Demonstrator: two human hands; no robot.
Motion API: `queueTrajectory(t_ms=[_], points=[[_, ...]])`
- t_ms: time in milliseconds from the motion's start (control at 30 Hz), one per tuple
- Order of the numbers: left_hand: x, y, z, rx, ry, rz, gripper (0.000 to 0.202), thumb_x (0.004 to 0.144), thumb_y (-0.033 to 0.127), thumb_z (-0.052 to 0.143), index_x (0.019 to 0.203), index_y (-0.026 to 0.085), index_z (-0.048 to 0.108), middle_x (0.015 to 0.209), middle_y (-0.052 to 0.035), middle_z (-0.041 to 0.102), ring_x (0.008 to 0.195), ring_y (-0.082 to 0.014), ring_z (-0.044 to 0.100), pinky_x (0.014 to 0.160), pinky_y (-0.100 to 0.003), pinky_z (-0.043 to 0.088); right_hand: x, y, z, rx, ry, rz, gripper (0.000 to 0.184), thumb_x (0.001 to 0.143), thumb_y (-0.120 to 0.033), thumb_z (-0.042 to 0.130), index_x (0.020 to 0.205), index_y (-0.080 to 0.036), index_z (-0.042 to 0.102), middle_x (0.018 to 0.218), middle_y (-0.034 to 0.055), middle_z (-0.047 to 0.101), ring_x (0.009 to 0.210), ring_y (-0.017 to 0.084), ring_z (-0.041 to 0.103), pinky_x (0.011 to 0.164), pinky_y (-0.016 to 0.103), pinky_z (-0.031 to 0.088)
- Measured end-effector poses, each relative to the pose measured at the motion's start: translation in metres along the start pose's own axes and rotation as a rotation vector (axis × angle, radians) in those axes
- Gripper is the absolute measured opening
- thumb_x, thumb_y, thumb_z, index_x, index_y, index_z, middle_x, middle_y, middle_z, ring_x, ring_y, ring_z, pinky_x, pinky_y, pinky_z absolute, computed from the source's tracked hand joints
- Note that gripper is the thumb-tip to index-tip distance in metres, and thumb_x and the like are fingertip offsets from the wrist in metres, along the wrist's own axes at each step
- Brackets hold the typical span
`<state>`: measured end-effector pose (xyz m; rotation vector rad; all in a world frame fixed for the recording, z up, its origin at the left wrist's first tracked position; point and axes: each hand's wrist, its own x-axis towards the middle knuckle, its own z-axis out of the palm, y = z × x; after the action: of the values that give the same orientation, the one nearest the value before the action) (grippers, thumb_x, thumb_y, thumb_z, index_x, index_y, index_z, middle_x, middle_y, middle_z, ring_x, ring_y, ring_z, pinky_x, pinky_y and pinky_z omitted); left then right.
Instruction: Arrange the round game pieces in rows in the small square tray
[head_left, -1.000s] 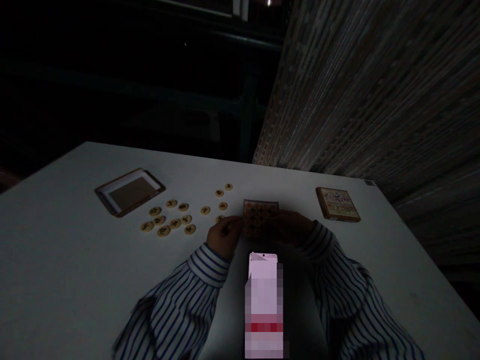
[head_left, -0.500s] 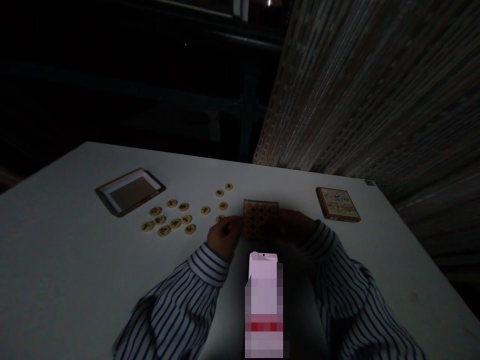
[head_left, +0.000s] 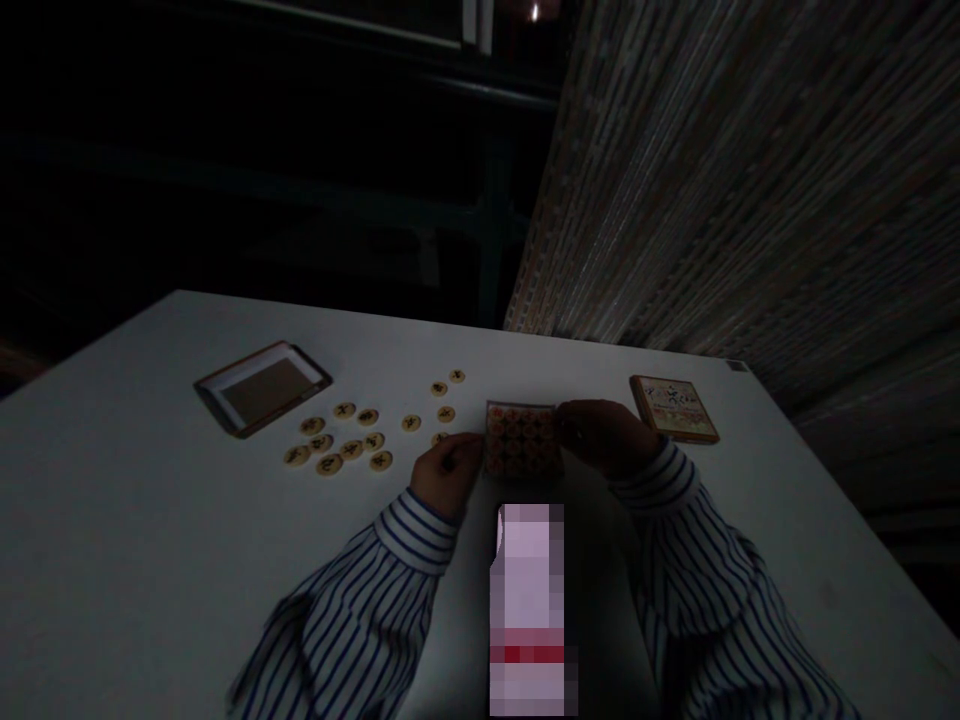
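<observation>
Fingers of your left hand and right hand clasped the board; discs lay beside it on the worktop.

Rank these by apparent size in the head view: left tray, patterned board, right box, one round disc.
Largest: left tray
Then: patterned board and right box, too alike to rank
Smallest: round disc

Very dim, grainy and underexposed. The white table is the brightest surface; beyond its far edge everything sinks into black, save one small light. At its middle the left hand and right hand are shadowed, detail lost.
</observation>
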<state>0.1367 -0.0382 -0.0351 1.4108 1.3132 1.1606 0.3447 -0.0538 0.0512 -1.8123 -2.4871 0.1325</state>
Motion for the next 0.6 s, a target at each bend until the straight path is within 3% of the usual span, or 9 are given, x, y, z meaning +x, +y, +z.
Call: queueTrajectory(t_ms=[333,600], points=[[0.000,0.001,-0.003,0.008,-0.018,0.017,0.025,0.066,0.034,0.056,0.078,0.013,0.063,0.064,-0.0032,0.065,0.061,-0.0145,0.058,0.058,-0.025,0.047,0.001,-0.001,0.001,0.019,-0.012,-0.002,0.017,0.080,-0.024,0.042,0.082,-0.017,0.058,0.074,0.0036,0.060,0.065,0.011,0.051,0.058,0.023,0.032],[-0.004,0.012,-0.008,0.051,-0.055,0.045,0.025,0.068,0.034,0.054,0.079,0.013,0.064,0.071,-0.0054,0.066,0.067,-0.0155,0.060,0.064,-0.028,0.049,0.000,-0.001,0.006,0.007,0.043,-0.053,0.017,0.080,-0.024,0.042,0.082,-0.017,0.057,0.075,0.0039,0.061,0.067,0.013,0.053,0.058,0.023,0.033]])
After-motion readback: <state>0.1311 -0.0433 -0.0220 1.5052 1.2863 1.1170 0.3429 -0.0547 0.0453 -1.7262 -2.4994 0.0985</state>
